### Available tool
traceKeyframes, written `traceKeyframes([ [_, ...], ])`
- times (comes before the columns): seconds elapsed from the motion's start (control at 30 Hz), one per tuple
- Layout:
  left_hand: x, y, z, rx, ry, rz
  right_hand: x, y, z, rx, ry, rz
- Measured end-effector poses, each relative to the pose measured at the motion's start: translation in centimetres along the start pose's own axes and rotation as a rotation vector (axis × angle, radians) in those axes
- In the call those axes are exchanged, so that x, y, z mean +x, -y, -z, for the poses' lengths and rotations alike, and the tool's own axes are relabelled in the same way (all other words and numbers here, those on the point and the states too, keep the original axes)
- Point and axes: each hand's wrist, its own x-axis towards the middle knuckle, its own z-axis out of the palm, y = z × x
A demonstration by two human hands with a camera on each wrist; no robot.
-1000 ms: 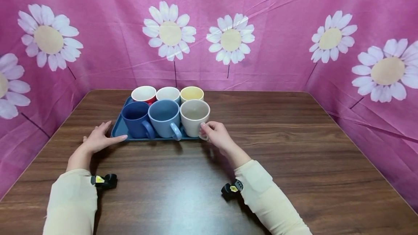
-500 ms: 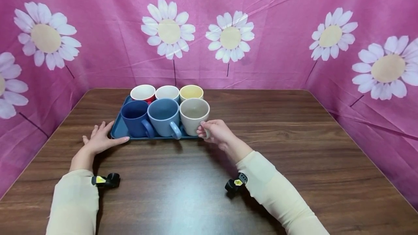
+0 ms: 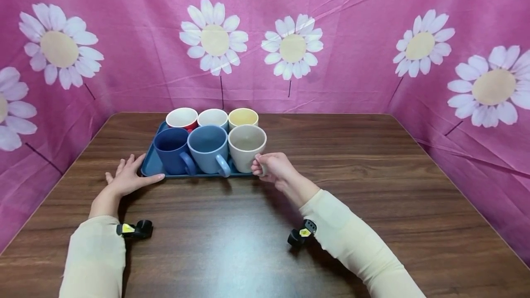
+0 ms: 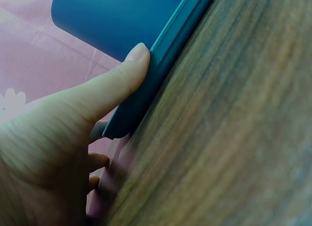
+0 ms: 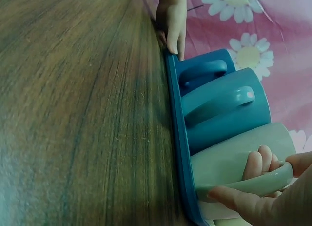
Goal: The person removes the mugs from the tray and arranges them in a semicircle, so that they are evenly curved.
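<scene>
In the head view, a blue tray (image 3: 151, 166) carries two rows of upright mugs. Its front row has a dark blue mug (image 3: 172, 154), a lighter blue mug (image 3: 207, 153) and a beige mug (image 3: 244, 155). My right hand (image 3: 277, 170) grips the beige mug's handle (image 5: 270, 181), fingers curled through it in the right wrist view. At the tray's front-left corner, my left hand (image 3: 124, 179) rests with fingers spread; its thumb (image 4: 119, 82) lies against the tray's front rim. The mug stands on the tray.
Behind the front row are a red mug with white inside (image 3: 182, 117), a white-lined mug (image 3: 213, 117) and a yellow mug (image 3: 243, 117), partly hidden. The wooden table (image 3: 331, 174) meets a pink flowered cloth (image 3: 352, 40) at back and sides.
My right fingers have curled further through the beige mug's handle, and the right forearm has shifted slightly right. My left hand has moved slightly closer onto the tray's corner. The mugs stay put.
</scene>
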Motion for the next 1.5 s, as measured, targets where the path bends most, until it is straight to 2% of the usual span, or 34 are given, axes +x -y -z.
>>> traceKeyframes([
  [0.1,0.0,0.2,-0.1,0.002,0.002,0.002,-0.6,0.3,-0.1,0.046,-0.006,-0.004],
  [0.3,0.0,0.5,-0.1,0.003,0.001,0.002,-1.6,0.9,0.0,0.169,0.031,0.041],
  [0.47,-0.1,0.5,-0.1,-0.003,0.005,0.006,-2.6,1.0,0.7,0.177,0.076,0.059],
  [0.77,-0.2,0.4,-0.1,0.007,0.006,0.010,-4.8,0.8,4.1,0.119,0.138,0.078],
  [1.17,-0.1,0.4,-0.1,0.003,0.011,0.004,-7.3,0.6,8.7,0.089,0.152,0.095],
  [1.5,0.0,0.3,-0.1,-0.006,0.007,0.000,-8.1,0.8,13.1,0.171,0.139,0.129],
])
